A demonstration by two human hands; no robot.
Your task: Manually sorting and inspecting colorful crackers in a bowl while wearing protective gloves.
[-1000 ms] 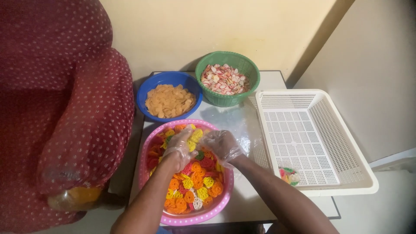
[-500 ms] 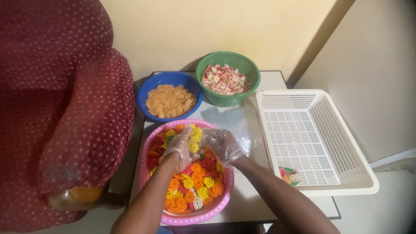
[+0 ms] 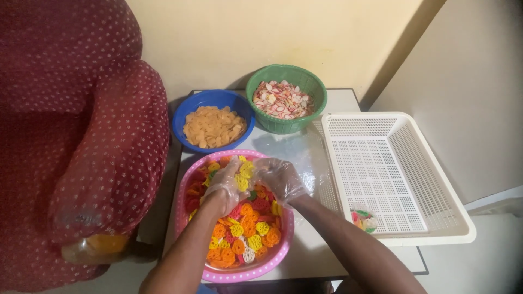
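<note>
A pink bowl at the table's front holds several wheel-shaped snack pieces in orange, yellow and red. Both my hands wear clear plastic gloves and meet over the bowl's far half. My left hand is cupped around a small bunch of yellow pieces. My right hand is curled against the same bunch from the right; its fingers hide what lies under them.
A blue bowl of tan chips and a green bowl of pink-and-white chips stand at the back. A white perforated tray holding a small packet overhangs the table's right side. A dark red dotted armchair stands left.
My two hands stay over the pink bowl and have closed in slightly around the yellow pieces. Nothing else has moved.
</note>
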